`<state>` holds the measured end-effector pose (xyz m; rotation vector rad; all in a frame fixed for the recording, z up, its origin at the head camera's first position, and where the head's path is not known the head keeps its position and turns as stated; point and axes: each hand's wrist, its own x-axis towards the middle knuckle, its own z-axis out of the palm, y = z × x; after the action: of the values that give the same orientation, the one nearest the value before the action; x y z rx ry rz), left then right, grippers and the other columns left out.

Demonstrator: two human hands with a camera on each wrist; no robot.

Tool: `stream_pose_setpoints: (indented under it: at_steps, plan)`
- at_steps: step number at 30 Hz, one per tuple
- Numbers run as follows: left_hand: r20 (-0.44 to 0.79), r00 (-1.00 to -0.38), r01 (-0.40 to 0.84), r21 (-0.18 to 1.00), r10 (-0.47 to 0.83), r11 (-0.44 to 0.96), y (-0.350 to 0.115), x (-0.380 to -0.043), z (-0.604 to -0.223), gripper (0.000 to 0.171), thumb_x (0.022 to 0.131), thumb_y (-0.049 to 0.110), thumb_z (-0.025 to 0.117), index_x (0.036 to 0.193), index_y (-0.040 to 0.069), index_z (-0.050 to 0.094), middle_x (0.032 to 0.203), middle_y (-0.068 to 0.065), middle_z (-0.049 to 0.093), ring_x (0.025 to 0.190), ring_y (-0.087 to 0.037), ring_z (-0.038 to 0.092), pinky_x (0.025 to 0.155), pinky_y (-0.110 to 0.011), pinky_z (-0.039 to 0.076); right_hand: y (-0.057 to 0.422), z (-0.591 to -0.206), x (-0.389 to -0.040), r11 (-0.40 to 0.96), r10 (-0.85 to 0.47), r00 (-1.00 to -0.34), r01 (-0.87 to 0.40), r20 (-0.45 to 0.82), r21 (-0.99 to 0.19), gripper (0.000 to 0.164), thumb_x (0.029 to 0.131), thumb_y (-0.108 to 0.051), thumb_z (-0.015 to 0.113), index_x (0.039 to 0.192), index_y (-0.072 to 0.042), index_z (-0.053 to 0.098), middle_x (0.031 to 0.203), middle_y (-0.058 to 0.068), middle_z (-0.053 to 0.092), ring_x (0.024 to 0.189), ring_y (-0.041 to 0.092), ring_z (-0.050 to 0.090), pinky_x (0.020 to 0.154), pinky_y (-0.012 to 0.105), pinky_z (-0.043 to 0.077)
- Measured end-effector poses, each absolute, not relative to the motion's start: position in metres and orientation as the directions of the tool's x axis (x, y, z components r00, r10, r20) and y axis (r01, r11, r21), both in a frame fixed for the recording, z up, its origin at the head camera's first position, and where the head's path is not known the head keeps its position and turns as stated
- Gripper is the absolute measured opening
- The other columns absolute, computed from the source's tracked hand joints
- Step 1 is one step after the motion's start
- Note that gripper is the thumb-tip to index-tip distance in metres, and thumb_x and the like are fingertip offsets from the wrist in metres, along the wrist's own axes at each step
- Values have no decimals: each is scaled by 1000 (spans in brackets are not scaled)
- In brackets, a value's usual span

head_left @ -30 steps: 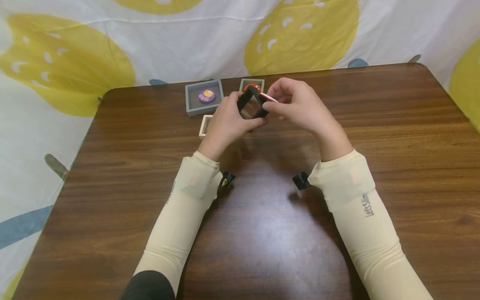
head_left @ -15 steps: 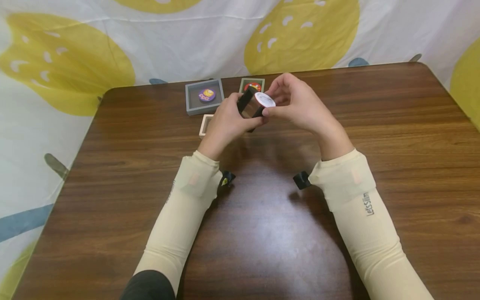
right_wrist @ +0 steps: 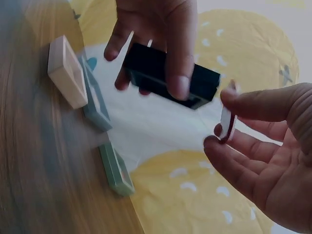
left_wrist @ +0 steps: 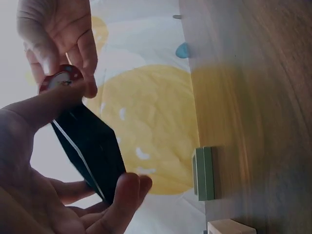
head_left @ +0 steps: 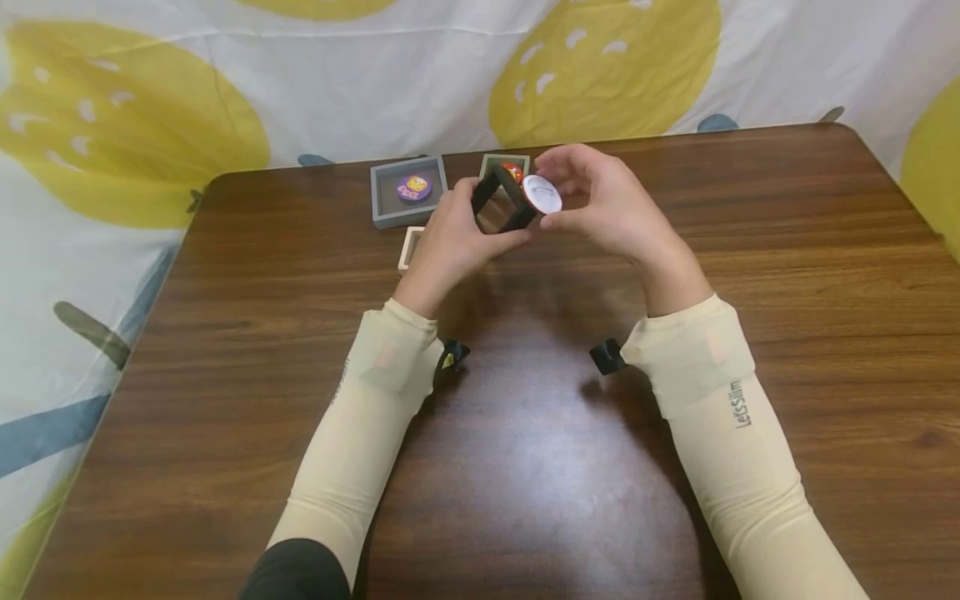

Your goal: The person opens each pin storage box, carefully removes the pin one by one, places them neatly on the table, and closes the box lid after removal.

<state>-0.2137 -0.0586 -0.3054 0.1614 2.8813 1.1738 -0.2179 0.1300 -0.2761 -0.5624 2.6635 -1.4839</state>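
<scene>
Above the far part of the table, my left hand (head_left: 453, 242) grips a small black box (head_left: 517, 193) by its sides. The box is tilted, its hollow turned toward the head camera. Right beside it, my right hand (head_left: 600, 196) pinches a round badge (head_left: 542, 194) between thumb and fingers. The badge's white back, with what looks like a pin, faces the head camera. Its red patterned edge (left_wrist: 73, 71) shows in the left wrist view. In the right wrist view a narrow gap lies between the badge (right_wrist: 226, 119) and the black box (right_wrist: 151, 63).
Behind the left hand, a grey tray (head_left: 405, 220) bears a purple badge (head_left: 414, 188). A small green tray (head_left: 486, 169) with a red badge (head_left: 513, 171) stands at the table's far edge. My left hand partly covers a cream tray (head_left: 405, 248). A patterned curtain (head_left: 375, 92) hangs behind the table.
The badge in my right hand has turned from nearly edge-on to show its white back, and has shifted slightly right. The black box has tilted a little in my left hand.
</scene>
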Motion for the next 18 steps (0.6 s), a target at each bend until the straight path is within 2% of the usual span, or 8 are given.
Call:
stream_pose_setpoints:
  at_steps: [3,7,12,18]
  plan:
    - [11,-993,92,683,116,725,-58,-214,-306,86,73,43,78,140,10,35,130,-14,49,112,-26,52,99,-44,44,136,-278,-221,576,-335,-925,-352,180,-737,57,77,6,73,128,-1,51,126,17,60,115,30,57,95,46,46]
    - [-19,-989,96,662,144,744,-57,-214,-306,89,74,37,78,143,10,30,129,-15,47,99,-23,54,93,-44,47,145,-283,-226,675,-335,-920,-386,205,-629,57,76,5,72,129,-3,51,125,19,62,114,32,58,95,47,44]
    - [-34,-985,106,661,170,743,-56,-214,-307,89,74,34,79,144,11,29,127,-14,46,96,-21,54,92,-43,47,153,-285,-230,712,-326,-923,-382,204,-590,54,77,5,69,128,-2,52,124,19,61,110,33,56,96,48,43]
    - [-33,-985,106,668,172,737,-56,-213,-306,88,74,33,79,144,11,30,124,-13,47,96,-21,55,92,-43,47,156,-287,-231,724,-334,-924,-380,189,-576,52,80,5,67,129,-1,51,129,19,58,114,35,54,98,50,42]
